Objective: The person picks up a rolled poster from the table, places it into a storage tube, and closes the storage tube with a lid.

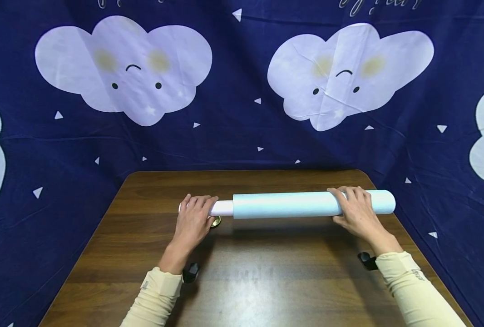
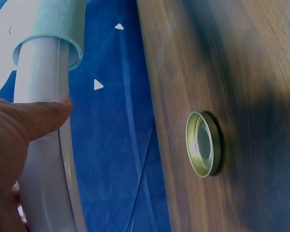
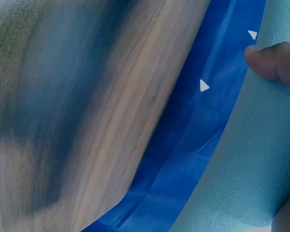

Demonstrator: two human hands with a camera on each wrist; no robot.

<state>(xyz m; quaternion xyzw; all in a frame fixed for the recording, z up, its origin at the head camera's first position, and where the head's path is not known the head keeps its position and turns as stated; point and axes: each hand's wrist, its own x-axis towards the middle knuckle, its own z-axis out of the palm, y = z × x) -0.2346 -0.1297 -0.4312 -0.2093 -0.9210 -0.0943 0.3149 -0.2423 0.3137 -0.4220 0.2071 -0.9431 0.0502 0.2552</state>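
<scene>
A long light-blue tube (image 1: 284,205) with a textured surface is held level above the table. From its left end sticks out a narrower pale roll (image 1: 223,208), and a lengthwise edge shows along that roll in the left wrist view. My left hand (image 1: 194,219) grips the pale roll, thumb pressed along its near side. Farther right, my right hand (image 1: 356,211) grips the blue tube close to its rounded right end. In the left wrist view, a gap shows between the roll and the blue tube's rim (image 2: 76,54).
A round gold metal lid (image 2: 203,144) lies on the wooden table (image 1: 242,268), below and near my left hand. Behind the table hangs a dark-blue cloth (image 1: 234,136) with clouds and triangles. Black wrist devices (image 1: 190,272) sit under both forearms.
</scene>
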